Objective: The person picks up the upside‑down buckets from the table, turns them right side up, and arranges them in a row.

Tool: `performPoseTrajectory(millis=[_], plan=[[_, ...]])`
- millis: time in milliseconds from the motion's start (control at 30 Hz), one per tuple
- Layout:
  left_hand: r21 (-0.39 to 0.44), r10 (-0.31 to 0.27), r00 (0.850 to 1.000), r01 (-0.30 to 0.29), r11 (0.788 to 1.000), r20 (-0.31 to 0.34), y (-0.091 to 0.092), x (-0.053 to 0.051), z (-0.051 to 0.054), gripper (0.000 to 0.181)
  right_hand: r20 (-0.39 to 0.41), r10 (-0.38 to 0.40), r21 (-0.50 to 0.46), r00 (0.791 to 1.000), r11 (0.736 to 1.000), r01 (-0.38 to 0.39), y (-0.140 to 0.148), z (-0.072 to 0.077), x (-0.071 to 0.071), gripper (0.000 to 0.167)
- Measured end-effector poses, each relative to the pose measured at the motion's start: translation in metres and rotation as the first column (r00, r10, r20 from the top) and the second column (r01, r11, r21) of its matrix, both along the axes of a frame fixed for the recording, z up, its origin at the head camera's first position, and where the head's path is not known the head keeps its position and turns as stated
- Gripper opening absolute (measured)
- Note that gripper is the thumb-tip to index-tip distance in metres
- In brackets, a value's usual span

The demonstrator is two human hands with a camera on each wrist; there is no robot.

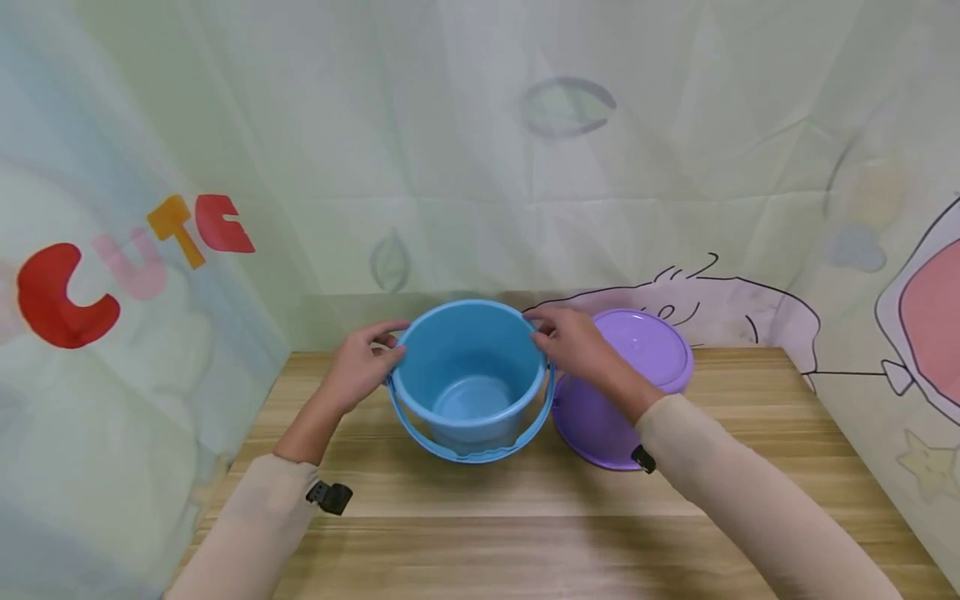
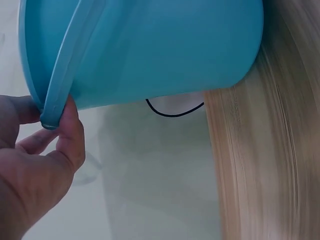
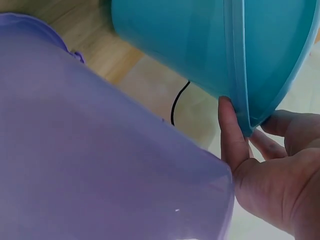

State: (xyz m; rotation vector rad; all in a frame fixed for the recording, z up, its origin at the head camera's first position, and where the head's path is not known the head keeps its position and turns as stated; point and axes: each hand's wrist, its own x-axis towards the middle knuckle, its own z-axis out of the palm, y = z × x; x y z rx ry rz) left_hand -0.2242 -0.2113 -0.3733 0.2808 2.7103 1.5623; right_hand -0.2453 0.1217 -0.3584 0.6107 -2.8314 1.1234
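We pinch the blue bucket [image 1: 471, 343] at opposite sides of its rim, left hand [image 1: 358, 367] and right hand [image 1: 577, 343] equally near.

A purple bucket [image 1: 641, 346] stood upside down, its base uppermost, on the wood-grained tabletop [image 1: 420, 554]. Behind it hung a pale, creased cloth [image 1: 450, 150] with a black-outlined drawing [image 1: 750, 308] low down. On the left, red, pink and orange letters [image 1: 142, 286] slanted upward; on the right, cut by the edge, was perhaps a pink balloon [image 1: 930, 325], above a faint yellowish star [image 1: 928, 465].
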Motion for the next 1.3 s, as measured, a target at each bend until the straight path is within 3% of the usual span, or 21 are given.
performPoseTrajectory(millis=[300,733,967,1300], plan=[[0.029,0.016,0.998,-0.018,0.999,0.053,0.006,-0.007,-0.002,0.042,0.063,0.024,0.058,0.998,0.998,-0.028,0.001,0.003,-0.008,0.039],[0.056,0.011,0.997,-0.015,0.998,0.075,0.005,-0.012,-0.007,0.042,0.029,0.026,0.114,0.999,0.993,-0.030,-0.003,0.000,-0.015,0.037],[0.075,0.015,0.997,-0.021,0.997,0.076,0.003,-0.014,-0.011,0.043,-0.098,0.038,0.210,0.994,0.977,-0.017,-0.009,-0.001,-0.013,0.035],[0.092,0.028,0.999,-0.031,0.995,0.039,0.004,-0.010,-0.017,0.041,-0.145,0.024,0.203,0.989,0.979,0.006,-0.010,-0.005,-0.009,0.035]])
